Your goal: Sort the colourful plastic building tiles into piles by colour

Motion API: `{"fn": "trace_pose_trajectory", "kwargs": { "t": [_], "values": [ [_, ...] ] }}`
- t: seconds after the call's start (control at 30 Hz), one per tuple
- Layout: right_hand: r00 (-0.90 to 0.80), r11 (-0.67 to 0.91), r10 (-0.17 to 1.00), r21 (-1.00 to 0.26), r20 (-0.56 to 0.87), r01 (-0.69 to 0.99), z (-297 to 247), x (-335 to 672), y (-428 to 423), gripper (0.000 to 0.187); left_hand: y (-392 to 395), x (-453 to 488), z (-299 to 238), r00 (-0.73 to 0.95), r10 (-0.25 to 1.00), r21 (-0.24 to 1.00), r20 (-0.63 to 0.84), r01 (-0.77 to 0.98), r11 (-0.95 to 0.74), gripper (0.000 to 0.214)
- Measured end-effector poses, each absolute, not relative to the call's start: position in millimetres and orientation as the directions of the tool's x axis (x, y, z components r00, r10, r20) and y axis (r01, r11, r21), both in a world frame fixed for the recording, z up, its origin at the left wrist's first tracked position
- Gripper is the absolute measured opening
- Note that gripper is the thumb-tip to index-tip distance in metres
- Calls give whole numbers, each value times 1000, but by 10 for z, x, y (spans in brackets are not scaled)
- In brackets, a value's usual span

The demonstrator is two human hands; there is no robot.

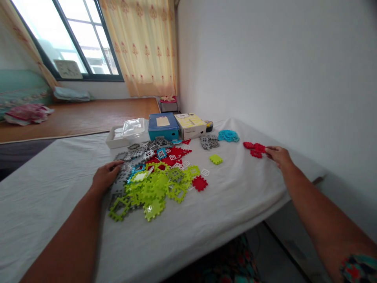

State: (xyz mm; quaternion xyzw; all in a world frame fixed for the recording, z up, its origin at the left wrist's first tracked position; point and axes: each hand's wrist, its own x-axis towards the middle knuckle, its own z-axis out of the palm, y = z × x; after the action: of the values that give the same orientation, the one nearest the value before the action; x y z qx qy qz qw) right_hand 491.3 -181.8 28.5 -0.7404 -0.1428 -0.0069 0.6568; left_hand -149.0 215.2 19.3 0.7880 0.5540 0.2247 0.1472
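Observation:
On the right side of the table, my right hand [278, 155] is closed with its fingertips at the edge of a red toothed interlocking piece [259, 148], part of a small red group. My left hand [106, 177] rests at the left edge of a large pile, fingers curled against the grey interlocking pieces [119, 184]; whatever is between them is hidden. Lime-green pieces [156, 186] cover the front of the pile, with red pieces [173, 156] behind. One red piece [200, 183] lies at the pile's right edge.
Between pile and wall lie a lime-green piece [216, 159], a grey group [209, 142] and a blue group [229, 136]. Along the back stand a white tray [113, 142], a clear plastic container [134, 129], a blue box [163, 125] and a yellow-white box [191, 125].

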Motion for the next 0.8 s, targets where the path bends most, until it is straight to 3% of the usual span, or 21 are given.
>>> {"fn": "trace_pose_trajectory", "kwargs": {
  "t": [0.1,0.17,0.27,0.33,0.43,0.57,0.67,0.8],
  "values": [
    [972,-155,226,-983,64,101,215,4838,-1802,14,2141,-1483,205,287,939,464,191,816,-344,43],
    [969,-291,236,-947,67,136,212,4823,-1821,12,2134,-1475,215,289,939,449,187,825,-343,42],
    [935,-601,219,-715,280,356,284,4819,-1828,12,2107,-1457,242,279,945,442,172,835,-327,40],
    [864,-698,243,-539,441,471,368,4755,-1729,18,2070,-1440,267,274,946,445,172,835,-323,39],
    [723,-583,447,-442,528,682,491,4433,-1339,26,2005,-1411,302,262,948,453,183,833,-318,39],
    [368,-179,820,-414,440,893,576,3654,-556,30,1953,-1388,318,240,949,477,203,823,-309,39],
    [163,-47,916,-303,367,952,578,3132,11,33,1944,-1388,315,262,942,487,209,807,-333,38],
    [167,-109,946,-213,277,971,535,2816,592,41,1950,-1393,302,268,942,488,201,806,-334,36]
  ]
}}
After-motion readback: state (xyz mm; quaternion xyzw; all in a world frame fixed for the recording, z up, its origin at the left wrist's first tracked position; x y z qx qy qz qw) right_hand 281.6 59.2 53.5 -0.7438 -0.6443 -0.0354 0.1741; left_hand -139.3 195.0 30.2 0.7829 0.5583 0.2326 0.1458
